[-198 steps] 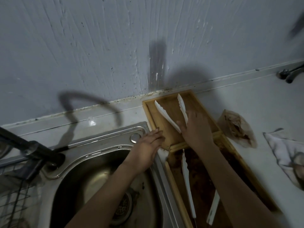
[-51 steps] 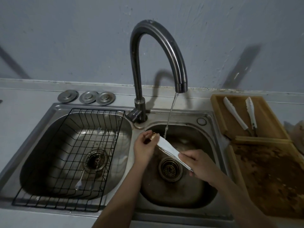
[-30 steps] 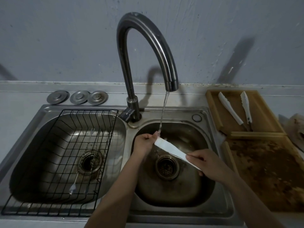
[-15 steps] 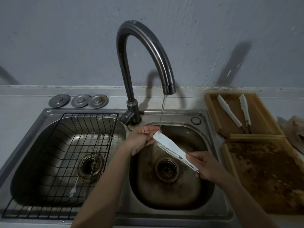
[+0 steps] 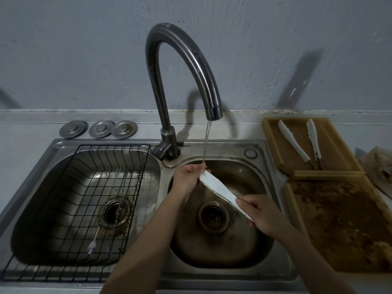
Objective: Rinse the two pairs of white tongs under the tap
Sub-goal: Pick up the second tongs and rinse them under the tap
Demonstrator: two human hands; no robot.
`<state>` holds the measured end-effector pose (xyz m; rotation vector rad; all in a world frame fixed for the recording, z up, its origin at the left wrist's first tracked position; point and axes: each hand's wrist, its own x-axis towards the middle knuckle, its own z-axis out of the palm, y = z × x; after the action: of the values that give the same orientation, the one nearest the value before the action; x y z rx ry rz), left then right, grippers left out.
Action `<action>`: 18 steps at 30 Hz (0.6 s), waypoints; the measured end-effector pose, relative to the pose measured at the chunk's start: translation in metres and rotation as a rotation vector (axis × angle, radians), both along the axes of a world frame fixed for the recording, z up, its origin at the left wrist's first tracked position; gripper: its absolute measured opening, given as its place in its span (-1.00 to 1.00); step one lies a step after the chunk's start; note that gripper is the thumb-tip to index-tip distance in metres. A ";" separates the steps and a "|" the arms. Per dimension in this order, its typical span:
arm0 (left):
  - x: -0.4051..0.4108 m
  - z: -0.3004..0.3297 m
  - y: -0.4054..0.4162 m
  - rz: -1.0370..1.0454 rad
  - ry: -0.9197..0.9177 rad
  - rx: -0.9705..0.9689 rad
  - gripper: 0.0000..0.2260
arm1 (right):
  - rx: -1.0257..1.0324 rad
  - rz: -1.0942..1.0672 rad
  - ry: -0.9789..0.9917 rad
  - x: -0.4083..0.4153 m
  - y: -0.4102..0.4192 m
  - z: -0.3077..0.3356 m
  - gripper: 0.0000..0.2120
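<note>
I hold one pair of white tongs (image 5: 218, 188) slanted over the right sink basin (image 5: 261, 247). My right hand (image 5: 257, 213) grips its lower end. My left hand (image 5: 187, 178) is curled around its upper tip, right where the thin stream of water from the dark curved tap (image 5: 186, 66) lands. A second pair of white tongs (image 5: 301, 143) lies spread open in the upper compartment of a wooden tray (image 5: 272, 143) to the right of the sink.
A black wire rack (image 5: 70, 209) with metal skewers fills the left basin. Three metal discs (image 5: 98, 129) lie on the counter behind it. The tray's lower compartment (image 5: 339, 225) is stained brown. A crumpled bag (image 5: 381, 166) sits at the far right.
My left hand has closed around the tongs' upper tip under the stream, where half a second ago its palm lay flatter against it. The right hand's grip is unchanged.
</note>
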<state>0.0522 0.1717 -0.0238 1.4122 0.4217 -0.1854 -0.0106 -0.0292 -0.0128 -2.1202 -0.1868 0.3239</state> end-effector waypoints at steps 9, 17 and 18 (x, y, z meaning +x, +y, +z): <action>0.004 0.003 0.007 -0.165 -0.023 -0.046 -0.76 | 0.001 -0.034 0.053 0.004 -0.004 0.002 -0.65; 0.000 -0.003 0.005 -0.084 -0.166 0.369 -0.81 | -0.036 -0.013 0.105 0.003 0.006 0.009 -0.70; -0.001 -0.003 0.007 -0.142 -0.138 0.280 -0.82 | -0.059 -0.030 0.124 0.003 0.006 0.010 -0.71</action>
<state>0.0508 0.1791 -0.0268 1.7206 0.2391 -0.1464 -0.0073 -0.0237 -0.0029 -2.1516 -0.0743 0.4464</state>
